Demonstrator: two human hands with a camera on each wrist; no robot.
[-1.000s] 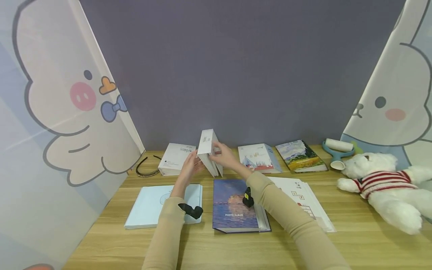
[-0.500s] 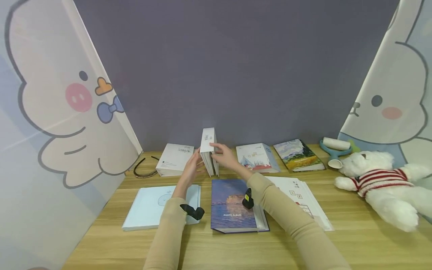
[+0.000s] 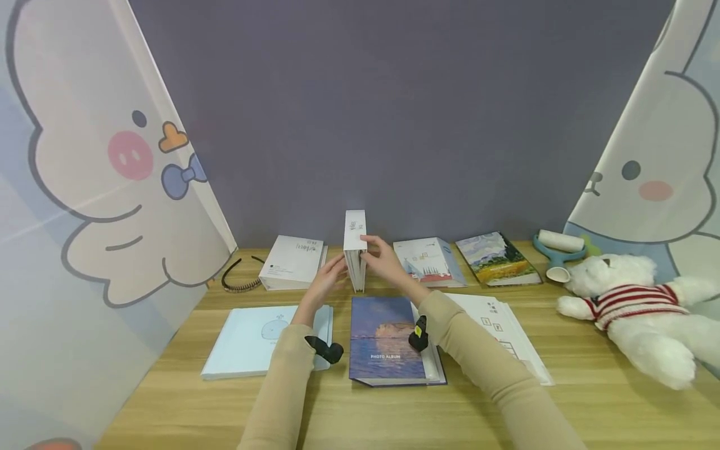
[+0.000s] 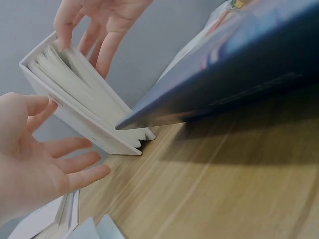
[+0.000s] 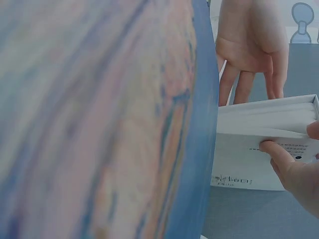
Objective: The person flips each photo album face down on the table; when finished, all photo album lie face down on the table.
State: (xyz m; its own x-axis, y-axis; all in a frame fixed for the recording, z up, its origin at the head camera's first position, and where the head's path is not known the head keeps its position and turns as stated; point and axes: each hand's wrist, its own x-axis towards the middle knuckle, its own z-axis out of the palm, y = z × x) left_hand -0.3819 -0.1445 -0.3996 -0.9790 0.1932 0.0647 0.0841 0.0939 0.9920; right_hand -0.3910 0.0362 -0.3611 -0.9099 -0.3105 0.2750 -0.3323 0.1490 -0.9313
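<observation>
A thick white photo album (image 3: 354, 226) stands upright on its edge at the back of the table, spine upward. My right hand (image 3: 387, 260) pinches its right cover near the spine, and in the right wrist view a finger lies on the printed cover (image 5: 239, 159). The fingers of my left hand (image 3: 326, 280) are extended at the album's left cover. In the left wrist view the fingertips of that hand (image 4: 45, 149) touch the cover's edge, while the other fingers spread free. White pages (image 4: 75, 82) show between the covers.
A blue PHOTO ALBUM (image 3: 382, 340) lies in front, between a light blue album (image 3: 247, 344) and a white one (image 3: 489, 312). Along the back lie a white album (image 3: 289, 262), a tent-print album (image 3: 424, 259), a landscape-cover album (image 3: 497, 259), a headband (image 3: 239, 287), a lint roller (image 3: 559, 244) and a teddy bear (image 3: 641, 312).
The white album has straightened from a tilt to upright and shifted slightly right. Its splayed covers have come closer together. Both hands have moved along with it.
</observation>
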